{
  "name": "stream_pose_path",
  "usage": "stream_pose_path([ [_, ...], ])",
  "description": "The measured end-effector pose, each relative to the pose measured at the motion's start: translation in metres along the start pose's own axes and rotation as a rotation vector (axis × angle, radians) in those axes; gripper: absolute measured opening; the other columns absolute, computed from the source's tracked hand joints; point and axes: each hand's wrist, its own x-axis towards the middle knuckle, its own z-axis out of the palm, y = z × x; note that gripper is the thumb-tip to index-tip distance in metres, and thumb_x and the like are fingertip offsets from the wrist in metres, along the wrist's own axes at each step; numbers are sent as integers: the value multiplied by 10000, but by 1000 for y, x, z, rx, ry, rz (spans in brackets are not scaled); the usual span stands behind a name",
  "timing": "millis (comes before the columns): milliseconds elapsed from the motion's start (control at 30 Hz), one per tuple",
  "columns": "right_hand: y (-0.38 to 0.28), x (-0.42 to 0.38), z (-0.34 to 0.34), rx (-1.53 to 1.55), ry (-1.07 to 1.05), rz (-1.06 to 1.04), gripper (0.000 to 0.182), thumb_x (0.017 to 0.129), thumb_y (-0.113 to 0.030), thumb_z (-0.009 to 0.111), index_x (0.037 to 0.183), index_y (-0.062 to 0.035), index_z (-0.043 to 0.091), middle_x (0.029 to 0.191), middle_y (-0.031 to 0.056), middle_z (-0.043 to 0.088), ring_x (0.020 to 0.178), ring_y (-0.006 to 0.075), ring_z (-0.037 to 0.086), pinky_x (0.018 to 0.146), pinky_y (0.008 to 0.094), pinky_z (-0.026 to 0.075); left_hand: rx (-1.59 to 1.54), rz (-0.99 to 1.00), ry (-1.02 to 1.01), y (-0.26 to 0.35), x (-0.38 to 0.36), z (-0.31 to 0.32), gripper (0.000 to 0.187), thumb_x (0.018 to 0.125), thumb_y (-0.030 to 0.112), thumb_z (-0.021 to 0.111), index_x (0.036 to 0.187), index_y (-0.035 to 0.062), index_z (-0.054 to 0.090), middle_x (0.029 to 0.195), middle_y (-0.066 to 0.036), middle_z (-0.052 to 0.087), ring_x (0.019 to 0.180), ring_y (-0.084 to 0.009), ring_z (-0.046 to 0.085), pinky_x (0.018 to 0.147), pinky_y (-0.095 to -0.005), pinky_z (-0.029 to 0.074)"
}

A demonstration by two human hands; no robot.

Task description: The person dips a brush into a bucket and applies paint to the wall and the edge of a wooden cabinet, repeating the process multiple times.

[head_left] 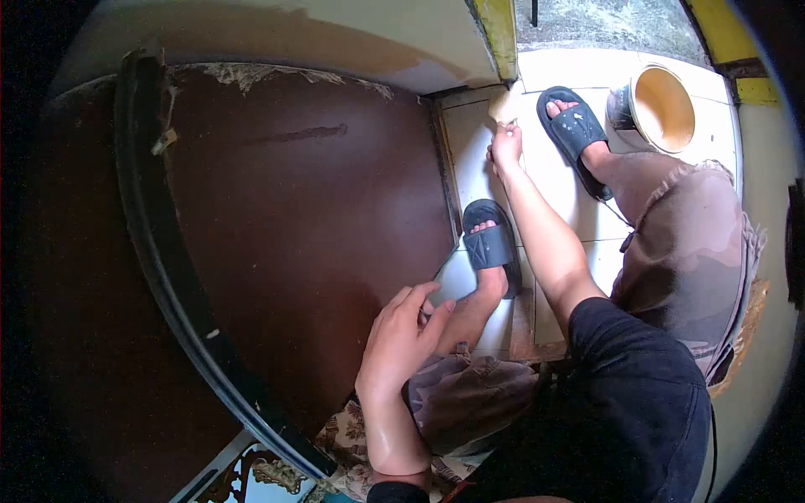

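Observation:
My right hand (506,149) reaches out low over the tiles near the foot of the wall, its fingers closed round what looks like a paintbrush (503,106). The brush's pale, broad end points away from me, towards the yellow door frame; its handle is mostly hidden in my fingers. My left hand (402,335) hangs above my left knee with the fingers bent but apart, holding nothing. It is nearest to the dark brown panel (302,193) on the left. A bucket (662,109) with a cream-coloured inside stands beyond my right foot.
My feet in black sandals (574,126) rest on white floor tiles (537,205). A dark curved edge strip (159,226) runs along the brown panel. The wall (369,38) has a brownish patch low down. A yellow door frame (496,33) borders rough grey ground (604,23).

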Motion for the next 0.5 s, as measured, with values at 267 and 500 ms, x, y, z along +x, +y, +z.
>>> stream_pose_path([
  [267,15,27,35,-184,207,-251,239,902,-227,496,1016,-26,432,852,217,584,738,336,590,665,438,465,29,-18,-20,4,-1,-2,322,838,217,646,1099,34,601,892,-141,607,753,-243,593,643,-321,482],
  [500,75,90,67,-186,206,-456,293,921,-301,491,1059,-49,433,760,164,583,522,231,547,428,356,423,67,-48,-74,-2,-1,2,388,866,331,600,1127,45,591,891,-154,592,766,-290,591,697,-368,476],
])
